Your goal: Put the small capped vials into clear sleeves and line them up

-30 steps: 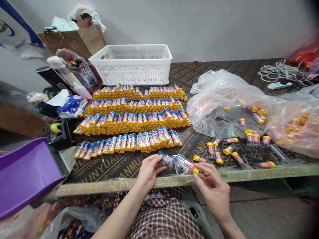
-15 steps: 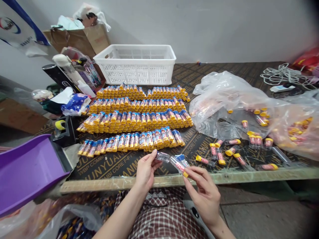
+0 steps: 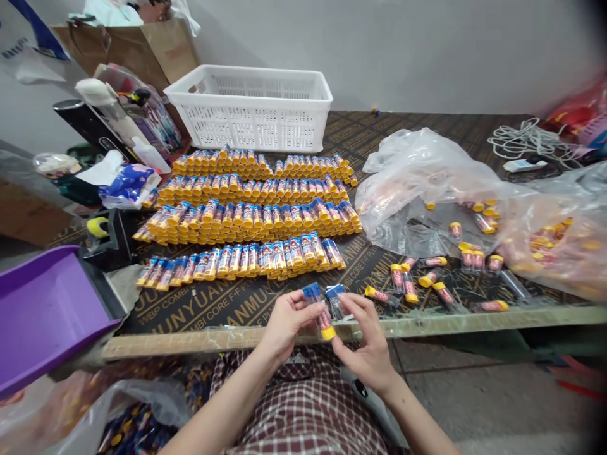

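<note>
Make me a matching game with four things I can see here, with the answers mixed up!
1. White slatted basket
2. Dustpan
3. Yellow-capped tube
4. Cable

A. Pinched in the left hand
B. Looped up, on the right side near the wall
C. Purple, at the left edge of the view
D. Behind the rows of blue-and-yellow tubes

Right pairs: 1-D, 2-C, 3-A, 4-B
</note>
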`<state>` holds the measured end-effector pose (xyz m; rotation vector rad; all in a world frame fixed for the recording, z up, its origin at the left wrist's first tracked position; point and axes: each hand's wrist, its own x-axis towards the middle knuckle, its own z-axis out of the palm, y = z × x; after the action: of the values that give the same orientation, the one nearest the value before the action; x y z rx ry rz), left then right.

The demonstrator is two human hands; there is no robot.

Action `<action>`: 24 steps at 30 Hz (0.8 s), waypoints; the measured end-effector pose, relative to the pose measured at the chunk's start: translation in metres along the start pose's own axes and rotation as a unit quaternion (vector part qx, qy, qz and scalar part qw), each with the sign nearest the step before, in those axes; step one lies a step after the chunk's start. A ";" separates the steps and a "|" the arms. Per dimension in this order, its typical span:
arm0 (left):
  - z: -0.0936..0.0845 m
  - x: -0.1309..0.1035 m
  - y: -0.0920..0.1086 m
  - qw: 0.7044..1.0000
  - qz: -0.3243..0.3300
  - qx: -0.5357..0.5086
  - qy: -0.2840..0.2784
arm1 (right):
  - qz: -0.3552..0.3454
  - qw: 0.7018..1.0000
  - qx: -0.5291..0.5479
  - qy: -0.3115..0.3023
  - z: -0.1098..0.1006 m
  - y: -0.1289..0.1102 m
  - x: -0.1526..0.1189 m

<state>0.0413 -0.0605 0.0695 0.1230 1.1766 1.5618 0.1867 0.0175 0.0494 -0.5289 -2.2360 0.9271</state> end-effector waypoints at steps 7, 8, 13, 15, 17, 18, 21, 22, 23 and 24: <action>0.009 -0.009 -0.005 0.996 -0.056 0.036 -0.054 | -0.010 0.994 0.047 -0.097 -0.007 0.002 0.011; 0.009 -0.009 -0.005 0.996 -0.058 0.036 -0.061 | -0.013 0.992 0.061 -0.107 -0.006 0.003 0.011; 0.010 -0.009 -0.009 0.996 -0.057 0.023 -0.065 | -0.002 0.989 0.107 -0.105 -0.003 0.007 0.006; 0.010 -0.009 -0.010 0.996 -0.056 0.023 -0.064 | 0.006 0.988 0.115 -0.100 -0.002 0.007 0.005; 0.011 -0.009 -0.009 0.996 -0.058 0.024 -0.062 | 0.014 0.988 0.120 -0.098 -0.001 0.007 0.004; 0.011 -0.009 -0.009 0.996 -0.060 0.024 -0.060 | 0.017 0.988 0.121 -0.096 -0.001 0.007 0.004; 0.013 -0.010 -0.009 0.996 -0.062 0.021 -0.057 | 0.018 0.987 0.129 -0.089 0.000 0.006 0.004; 0.014 -0.010 -0.010 0.996 -0.062 0.020 -0.055 | 0.014 0.987 0.133 -0.087 0.000 0.006 0.004; 0.014 -0.011 -0.010 0.997 -0.060 0.019 -0.054 | 0.011 0.987 0.137 -0.088 0.000 0.005 0.005; 0.014 -0.011 -0.010 0.997 -0.059 0.018 -0.054 | 0.009 0.986 0.141 -0.089 0.000 0.004 0.005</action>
<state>0.0609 -0.0618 0.0751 0.1571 1.1072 1.4132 0.1833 0.0233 0.0487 -0.3480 -2.2061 1.3199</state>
